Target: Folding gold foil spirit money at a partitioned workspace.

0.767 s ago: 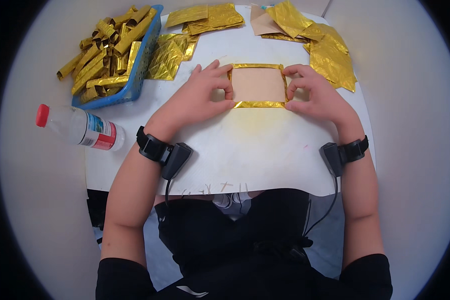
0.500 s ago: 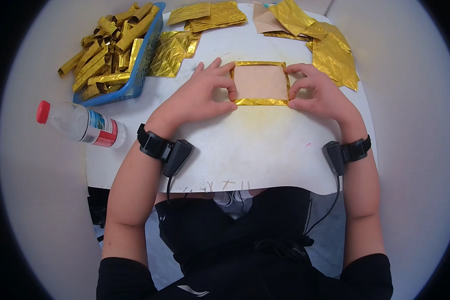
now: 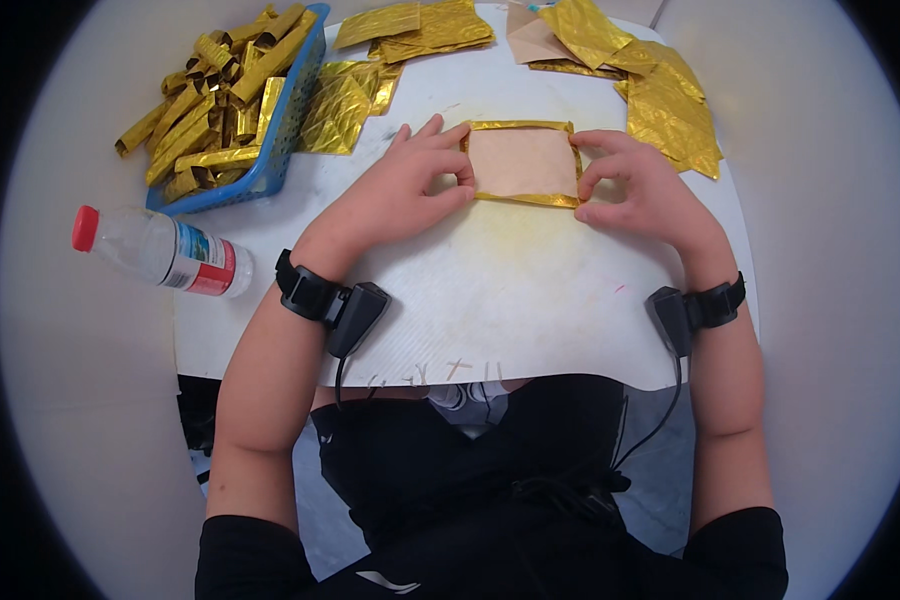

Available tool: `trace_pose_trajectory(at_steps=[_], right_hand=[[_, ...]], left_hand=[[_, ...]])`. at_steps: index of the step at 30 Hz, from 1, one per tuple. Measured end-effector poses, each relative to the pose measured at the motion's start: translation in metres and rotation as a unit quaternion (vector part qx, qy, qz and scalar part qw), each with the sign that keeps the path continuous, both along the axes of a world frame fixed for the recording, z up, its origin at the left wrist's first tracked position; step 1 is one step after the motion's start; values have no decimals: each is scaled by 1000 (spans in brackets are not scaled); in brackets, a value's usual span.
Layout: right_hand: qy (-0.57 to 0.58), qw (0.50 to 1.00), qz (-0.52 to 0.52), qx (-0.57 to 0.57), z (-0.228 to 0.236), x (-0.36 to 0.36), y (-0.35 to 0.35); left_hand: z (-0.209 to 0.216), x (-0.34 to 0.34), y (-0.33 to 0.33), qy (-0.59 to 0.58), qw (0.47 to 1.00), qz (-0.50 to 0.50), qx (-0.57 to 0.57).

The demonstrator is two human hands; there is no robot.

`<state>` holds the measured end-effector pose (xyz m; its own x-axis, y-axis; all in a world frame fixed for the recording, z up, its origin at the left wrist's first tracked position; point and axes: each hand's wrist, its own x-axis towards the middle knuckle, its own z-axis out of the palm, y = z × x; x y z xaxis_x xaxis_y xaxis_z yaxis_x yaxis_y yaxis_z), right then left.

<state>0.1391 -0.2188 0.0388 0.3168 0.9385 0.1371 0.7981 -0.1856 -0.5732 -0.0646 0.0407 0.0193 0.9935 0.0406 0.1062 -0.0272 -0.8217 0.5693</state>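
A sheet of gold foil paper (image 3: 523,160) lies on the white table with its plain tan side up. Narrow gold borders are folded up along all its edges. My left hand (image 3: 400,183) pinches the left side, with the thumb at the near corner and the index finger at the far one. On the opposite side, my right hand (image 3: 638,185) grips the right border between thumb and curled fingers. Both hands are closed on the sheet, and the fingertips hide parts of its side borders.
A blue basket (image 3: 292,120) heaped with gold foil tubes (image 3: 198,115) stands at the far left. Flat gold sheets (image 3: 432,32) lie behind the work, and more gold sheets (image 3: 667,115) lie at the far right. A red-capped plastic bottle (image 3: 160,250) lies on the left.
The sheet's near border has risen slightly away from me and now looks thinner and slanted. My left thumb has shifted a little up with it; both hands keep their grip.
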Motion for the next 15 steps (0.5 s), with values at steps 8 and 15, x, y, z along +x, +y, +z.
trace_pose_trajectory(at_steps=[8, 15], right_hand=[[4, 1000, -12, 21, 0, -8, 5], [5, 1000, -4, 23, -1, -6, 4]], left_hand=[[3, -2, -3, 14, 1000, 4, -8], [0, 0, -4, 3, 1000, 7, 10]])
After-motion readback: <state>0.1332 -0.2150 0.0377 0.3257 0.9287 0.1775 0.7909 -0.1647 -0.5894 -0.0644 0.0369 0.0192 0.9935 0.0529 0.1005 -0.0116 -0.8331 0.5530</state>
